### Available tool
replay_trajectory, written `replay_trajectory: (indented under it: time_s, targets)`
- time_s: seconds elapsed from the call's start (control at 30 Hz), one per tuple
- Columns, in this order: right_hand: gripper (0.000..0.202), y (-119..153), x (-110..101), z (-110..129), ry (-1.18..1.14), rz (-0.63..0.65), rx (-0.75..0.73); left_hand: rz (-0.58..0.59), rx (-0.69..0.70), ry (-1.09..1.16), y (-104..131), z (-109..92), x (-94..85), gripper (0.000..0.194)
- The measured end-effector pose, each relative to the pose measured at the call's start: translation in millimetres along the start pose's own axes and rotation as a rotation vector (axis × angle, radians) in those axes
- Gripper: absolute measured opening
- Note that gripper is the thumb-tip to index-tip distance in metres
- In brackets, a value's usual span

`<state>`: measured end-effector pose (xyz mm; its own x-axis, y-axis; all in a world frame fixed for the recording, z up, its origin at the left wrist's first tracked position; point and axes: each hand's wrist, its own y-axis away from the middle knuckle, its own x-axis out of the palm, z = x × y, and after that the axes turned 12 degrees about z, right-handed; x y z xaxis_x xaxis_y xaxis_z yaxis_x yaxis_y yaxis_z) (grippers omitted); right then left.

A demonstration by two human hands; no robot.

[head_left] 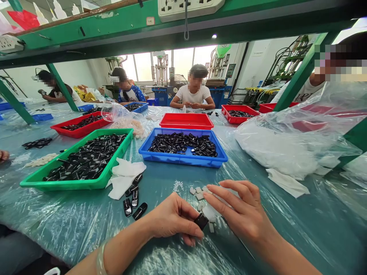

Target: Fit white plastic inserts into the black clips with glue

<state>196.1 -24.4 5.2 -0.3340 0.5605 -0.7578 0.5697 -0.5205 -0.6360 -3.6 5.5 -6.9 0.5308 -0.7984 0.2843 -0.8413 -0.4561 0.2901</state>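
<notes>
My left hand (177, 219) pinches a small black plastic part (201, 220) between thumb and fingers, low in the middle of the head view. Just right of it, my right hand (243, 208) has its fingers stretched out and apart over small white pieces (200, 196) on the table. Whether its fingertips touch those pieces I cannot tell. A thin dark line (243, 244) runs below the right palm; its kind is unclear. Several black parts (134, 198) with shiny faces lie loose left of my left hand. Tiny white bits (178, 186) are scattered beyond it.
A blue tray (183, 159) and a green tray (74, 186) hold many black parts. White cloth (126, 173) lies between them. Clear bags with white contents (275, 149) stand at right. A green shelf beam (114, 26) crosses overhead. Several people sit around the plastic-covered table (94, 217).
</notes>
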Motion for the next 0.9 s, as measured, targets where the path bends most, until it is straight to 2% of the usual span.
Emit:
replay_trajectory:
  time_s: [0.27, 0.9]
  targets:
    - [0.024, -1.1, 5.8, 2.5, -0.056, -0.021, 0.070, 0.007, -0.005, 0.002, 0.2, -2.2, 2.0, 0.016]
    - [0.024, 0.3, 0.0, -5.1, -0.121, 0.030, 0.007, 0.023, 0.029, 0.019, 2.2, -0.6, 0.3, 0.013]
